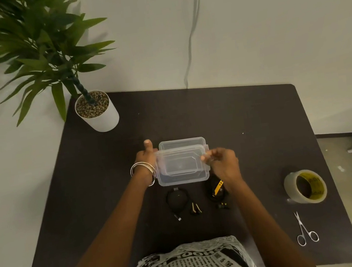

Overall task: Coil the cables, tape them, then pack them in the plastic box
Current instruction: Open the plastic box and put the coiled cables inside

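A clear plastic box stands at the middle of the dark mat, and its clear lid is lifted and tilted toward me above it. My left hand grips the lid's left edge, thumb up. My right hand pinches the lid's right edge. Two coiled black cables lie on the mat just in front of the box: one on the left, one with a yellow strip on the right, partly hidden under my right wrist.
A roll of clear tape sits at the right of the mat, with small scissors nearer me. A potted plant in a white pot stands at the far left corner. A grey cord hangs down the wall behind.
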